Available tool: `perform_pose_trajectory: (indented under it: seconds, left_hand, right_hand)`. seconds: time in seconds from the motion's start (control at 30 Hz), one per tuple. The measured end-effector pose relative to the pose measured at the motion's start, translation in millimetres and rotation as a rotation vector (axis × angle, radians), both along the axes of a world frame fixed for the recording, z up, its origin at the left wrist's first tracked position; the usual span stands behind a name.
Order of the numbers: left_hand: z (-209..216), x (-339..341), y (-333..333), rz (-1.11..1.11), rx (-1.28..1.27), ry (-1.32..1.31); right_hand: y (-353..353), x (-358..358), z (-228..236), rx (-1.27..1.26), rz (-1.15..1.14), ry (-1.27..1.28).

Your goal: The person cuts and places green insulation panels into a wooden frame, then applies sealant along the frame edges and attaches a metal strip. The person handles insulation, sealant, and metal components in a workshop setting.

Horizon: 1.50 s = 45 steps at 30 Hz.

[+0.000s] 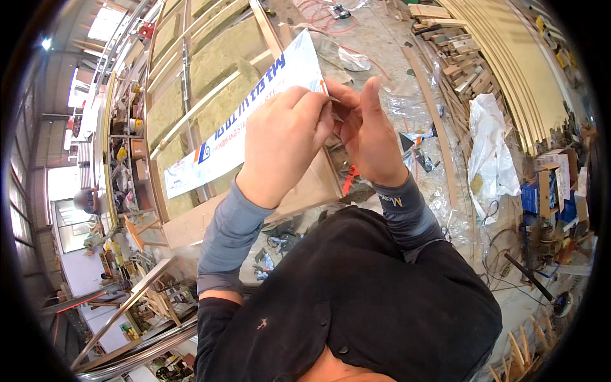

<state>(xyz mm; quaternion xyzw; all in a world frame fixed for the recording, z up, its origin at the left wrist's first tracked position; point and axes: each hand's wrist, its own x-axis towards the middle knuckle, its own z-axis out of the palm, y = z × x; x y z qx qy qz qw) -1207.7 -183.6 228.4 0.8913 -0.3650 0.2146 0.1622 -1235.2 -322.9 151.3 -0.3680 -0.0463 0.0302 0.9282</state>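
Sheet [232,137] partly hides insulation [238,48]; left hand [280,146] pinches at sheet's edge, right hand [379,140] half-curled beside that edge, hold unclear.

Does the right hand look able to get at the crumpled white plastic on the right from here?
Probably not without moving: the right hand is raised beside the printed white sheet, while the crumpled white plastic lies well to its right, beyond a long board.
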Motion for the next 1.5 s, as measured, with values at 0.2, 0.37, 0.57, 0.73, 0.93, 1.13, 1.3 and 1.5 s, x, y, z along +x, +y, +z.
perform_pose_trajectory:
  seconds: [0.2, 0.37, 0.57, 0.73, 0.93, 1.13, 1.3, 1.5]
  left_hand:
    - [12.0, 1.0, 0.4, -0.012, -0.003, 0.162]
    - [14.8, 12.8, 8.7, 0.005, -0.137, 0.468]
    - [23.7, 17.0, 13.7, 0.078, -0.290, 0.789]
    - [26.6, 10.3, 9.5, 0.008, -0.047, 0.370]
    - [28.4, 6.2, 1.5, -0.003, 0.018, 0.242]
    - [23.3, 9.3, 2.9, -0.019, -0.009, 0.282]
    - [22.4, 17.2, 9.8, 0.060, -0.127, 0.674]
    - [15.7, 30.4, 15.9, 0.039, -0.323, 1.057]
  right_hand:
    - [-2.4, -5.1, 3.5, -0.057, -0.021, -0.055]
    - [-1.0, -5.5, 0.4, 0.015, -0.031, -0.030]
    - [2.2, -4.7, 0.4, 0.034, -0.036, -0.011]
    - [0.0, -4.1, 5.5, 0.027, -0.019, -0.052]
    - [0.1, -2.7, 4.4, 0.007, -0.022, -0.037]
    - [1.4, -4.6, 4.1, 0.013, -0.044, -0.017]
    - [-1.6, -6.2, 2.6, 0.014, 0.005, -0.016]
    - [-4.9, -7.2, -2.5, -0.006, 0.008, -0.012]
